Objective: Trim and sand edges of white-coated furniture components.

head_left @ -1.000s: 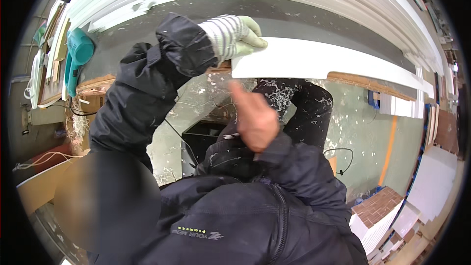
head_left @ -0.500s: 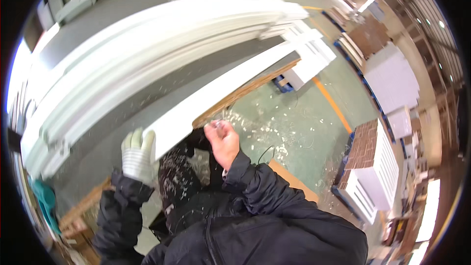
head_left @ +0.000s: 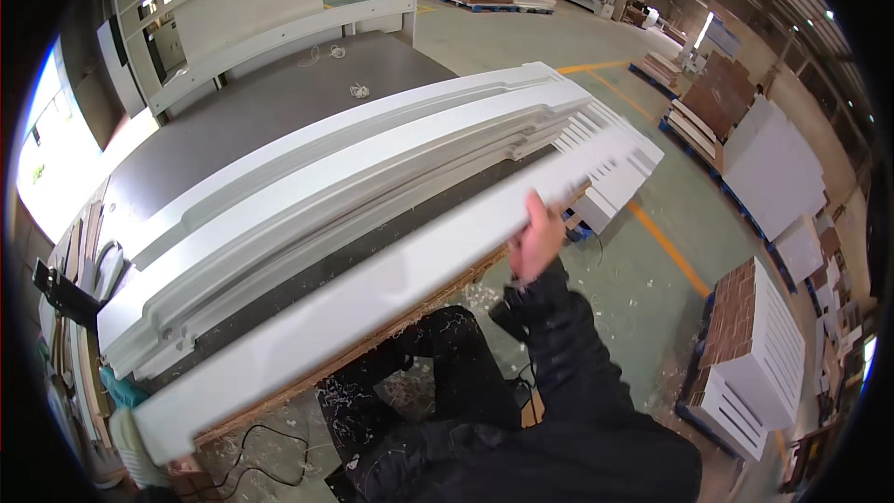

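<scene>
A long white board [head_left: 372, 289] with a raw brown near edge lies slantwise across the bench in front of me. My left hand [head_left: 137, 452], in a pale glove, is closed against the board's left end at the lower left; the fingers are partly out of sight. Bare and slightly blurred, my right hand [head_left: 537, 240] is closed at the near edge toward the right end, its thumb over the white top. Whether a small thing is also in it cannot be made out. Behind the board, several white moulded panels [head_left: 354, 135] lie side by side on the dark bench top [head_left: 270, 51].
White slotted pieces [head_left: 624, 163] stand beyond the bench's right end. Stacked white and brown panels [head_left: 745, 345] rest on a pallet at the right. Shavings and a black cable [head_left: 303, 461] lie on the floor near my legs. A teal tool [head_left: 121, 389] is beside my left hand.
The white board has shifted left and toward me, with my left hand at its end. My right hand has moved far to the right along its edge. The view has also turned.
</scene>
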`<state>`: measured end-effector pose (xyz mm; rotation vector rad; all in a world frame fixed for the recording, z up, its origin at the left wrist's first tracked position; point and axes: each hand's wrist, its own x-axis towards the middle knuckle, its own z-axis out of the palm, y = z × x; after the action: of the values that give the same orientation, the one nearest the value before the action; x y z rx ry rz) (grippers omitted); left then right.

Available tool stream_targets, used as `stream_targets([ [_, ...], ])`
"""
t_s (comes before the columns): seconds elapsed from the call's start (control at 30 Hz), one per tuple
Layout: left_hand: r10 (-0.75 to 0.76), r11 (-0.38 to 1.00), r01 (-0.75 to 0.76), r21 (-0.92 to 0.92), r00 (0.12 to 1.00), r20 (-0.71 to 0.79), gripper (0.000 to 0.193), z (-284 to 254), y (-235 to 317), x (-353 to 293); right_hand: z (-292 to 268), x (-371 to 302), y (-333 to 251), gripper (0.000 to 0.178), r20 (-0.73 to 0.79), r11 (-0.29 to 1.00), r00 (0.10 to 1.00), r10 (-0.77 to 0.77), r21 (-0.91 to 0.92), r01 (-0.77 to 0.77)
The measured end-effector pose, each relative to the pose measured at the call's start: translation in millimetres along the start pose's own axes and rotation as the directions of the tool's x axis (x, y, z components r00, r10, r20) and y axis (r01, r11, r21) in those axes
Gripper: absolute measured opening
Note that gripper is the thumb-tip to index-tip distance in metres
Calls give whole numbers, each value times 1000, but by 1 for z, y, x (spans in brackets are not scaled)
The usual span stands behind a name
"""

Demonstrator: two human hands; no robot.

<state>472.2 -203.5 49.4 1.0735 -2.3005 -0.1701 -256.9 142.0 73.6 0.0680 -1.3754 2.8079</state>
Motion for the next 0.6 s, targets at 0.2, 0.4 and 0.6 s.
stream_targets([
  [0.2, 231, 844, -126, 521, 962, -143, 83, 17, 6, 177, 99, 75, 1, 29, 156, 978, 982, 108, -195, -76],
  [0.4, 145, 821, -330, 466, 910, 389, 61, 24, -45, 204, 62, 81, 53, 41, 289, 797, 946, 145, -601, 61],
  [0.6, 242, 935, -347, 76, 777, 581, 48, 71, 299, 357, -49, 21, 81, 21, 661, -90, 750, 32, -745, 661],
])
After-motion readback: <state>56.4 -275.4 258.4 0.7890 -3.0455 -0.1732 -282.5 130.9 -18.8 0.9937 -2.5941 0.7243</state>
